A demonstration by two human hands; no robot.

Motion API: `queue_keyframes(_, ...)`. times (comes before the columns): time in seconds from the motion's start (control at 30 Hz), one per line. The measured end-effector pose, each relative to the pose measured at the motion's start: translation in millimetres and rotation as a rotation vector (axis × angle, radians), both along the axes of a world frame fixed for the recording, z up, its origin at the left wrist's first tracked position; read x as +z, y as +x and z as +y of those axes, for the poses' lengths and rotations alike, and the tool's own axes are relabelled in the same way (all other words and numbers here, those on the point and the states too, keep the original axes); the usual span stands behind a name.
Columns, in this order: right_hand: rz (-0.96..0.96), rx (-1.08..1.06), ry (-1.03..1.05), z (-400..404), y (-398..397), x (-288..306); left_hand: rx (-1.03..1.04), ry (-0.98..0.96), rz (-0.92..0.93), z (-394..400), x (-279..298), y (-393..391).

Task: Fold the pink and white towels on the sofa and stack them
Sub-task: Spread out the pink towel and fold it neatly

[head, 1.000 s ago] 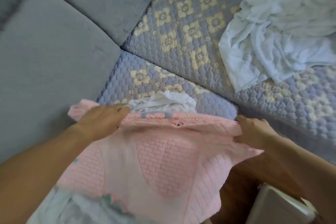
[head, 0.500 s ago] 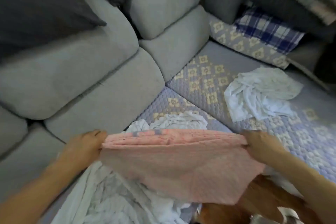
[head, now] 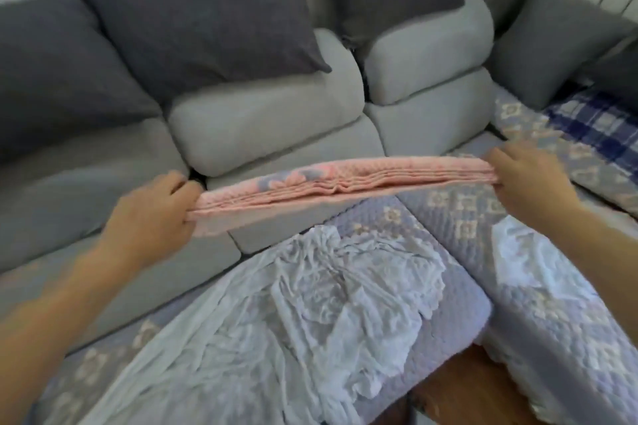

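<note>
A pink towel (head: 341,186) is stretched flat and almost edge-on in the air between my hands, above the sofa seat. My left hand (head: 152,214) grips its left end and my right hand (head: 524,179) grips its right end. Below it, a crumpled white towel (head: 310,307) lies spread over the quilted seat cover. A second white towel (head: 531,262) lies bunched on the seat to the right, partly hidden by my right forearm.
The grey sofa (head: 269,128) wraps around a corner, with dark grey cushions (head: 193,17) along its back. A lilac quilted cover (head: 459,307) lies on the seats. A blue plaid cloth (head: 600,128) sits at far right. Brown floor (head: 462,390) shows at the bottom.
Both hands have lifted the pink towel higher and pulled it taut, so it turned from hanging down to nearly level. My view has tilted up toward the sofa back.
</note>
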State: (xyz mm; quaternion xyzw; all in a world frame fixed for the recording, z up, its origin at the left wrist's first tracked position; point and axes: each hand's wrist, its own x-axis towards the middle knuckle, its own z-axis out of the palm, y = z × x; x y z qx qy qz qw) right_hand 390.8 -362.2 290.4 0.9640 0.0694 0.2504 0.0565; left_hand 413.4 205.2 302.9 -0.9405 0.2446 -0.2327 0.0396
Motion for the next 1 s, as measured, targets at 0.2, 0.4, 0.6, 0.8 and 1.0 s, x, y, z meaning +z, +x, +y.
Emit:
queue_keyframes(0.2, 0.409, 0.021, 0.007, -36.5, -39.7, -197.8, 0.260, 0.054, 0.616, -46.8, -224.8, -153.6)
queue_keyframes(0.4, 1.142, -0.090, -0.042, -70.3, -99.8, -346.6, 0.600, 0.109, 1.235, -157.3, -366.8, -270.6)
queue_keyframes(0.6, 1.277, -0.360, 0.384, -101.0, -61.3, -393.0, 0.699, -0.164, 1.228, -231.6, -413.6, -211.5)
queue_keyframes(0.8, 1.243, -0.721, 0.762, -78.7, -25.6, -447.8, 0.620, -0.201, 0.939, -268.8, -457.6, -143.3)
queue_keyframes(1.0, 1.138, -0.910, 0.905, -70.6, -58.5, -484.3, 0.808, -0.122, 1.129, -270.7, -500.2, -210.2)
